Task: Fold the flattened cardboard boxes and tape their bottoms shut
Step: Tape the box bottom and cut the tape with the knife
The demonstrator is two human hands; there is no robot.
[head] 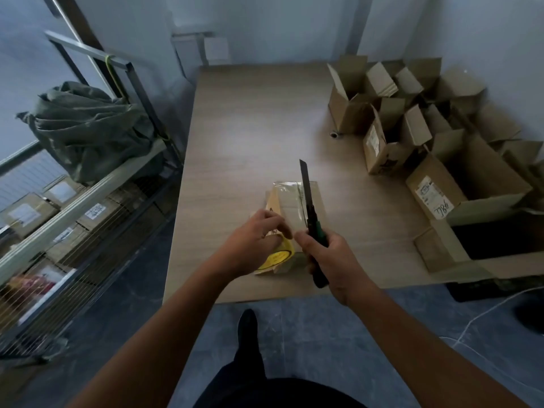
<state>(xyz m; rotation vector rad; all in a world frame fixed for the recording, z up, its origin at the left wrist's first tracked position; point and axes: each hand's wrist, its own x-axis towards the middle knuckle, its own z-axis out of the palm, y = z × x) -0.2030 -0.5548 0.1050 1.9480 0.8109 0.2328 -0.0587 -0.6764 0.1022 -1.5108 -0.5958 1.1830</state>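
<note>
A small cardboard box [290, 198] stands on the wooden table [250, 128] near its front edge, with clear tape running across its upturned face. My left hand [256, 240] holds a tape roll with a yellow core [279, 256] against the box's near side. My right hand [329, 257] grips a green-handled utility knife [309, 213]; its blade is out and points away from me over the taped face, beside the box's right edge.
Several folded, open-topped boxes [412, 119] crowd the table's right side, and a large one [471, 195] bears a label. A metal rack [88, 184] with packed boxes and a green sack [88, 128] stands at the left. My foot [247, 322] is below the table edge.
</note>
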